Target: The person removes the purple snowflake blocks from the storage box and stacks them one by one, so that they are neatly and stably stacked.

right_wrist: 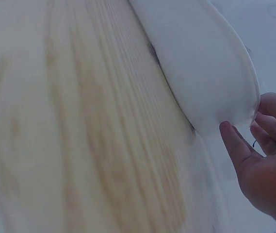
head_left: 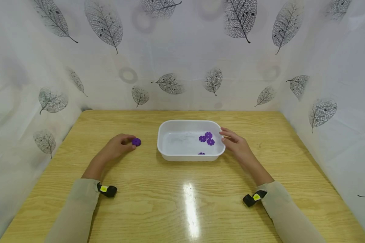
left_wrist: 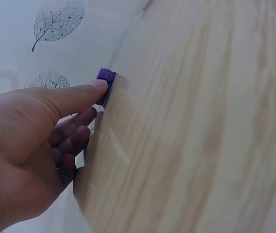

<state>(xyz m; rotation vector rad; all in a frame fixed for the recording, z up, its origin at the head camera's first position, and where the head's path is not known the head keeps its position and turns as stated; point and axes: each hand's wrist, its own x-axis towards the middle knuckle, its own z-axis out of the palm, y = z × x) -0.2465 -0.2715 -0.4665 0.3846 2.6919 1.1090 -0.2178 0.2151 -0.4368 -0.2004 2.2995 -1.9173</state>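
My left hand (head_left: 117, 147) pinches a small purple flower-shaped plastic piece (head_left: 136, 142) at the table's left. In the left wrist view the purple piece (left_wrist: 106, 80) sits between thumb and fingertips, low against the wood; its layered edge suggests stacked discs, but how many I cannot tell. A white rectangular plastic tub (head_left: 179, 157) stands right of it. Several purple flower discs (head_left: 208, 135) lie inside, most toward the right end, one partly hidden by the front wall. My right hand (head_left: 238, 145) holds the tub's right end, thumb (right_wrist: 231, 138) at the outer wall, fingers around the far corner.
The light wooden table (head_left: 158, 202) carries a bright glare streak in front of the tub. White curtain (head_left: 182, 57) with leaf prints hangs behind and along both sides. A black strap device is worn on each wrist.
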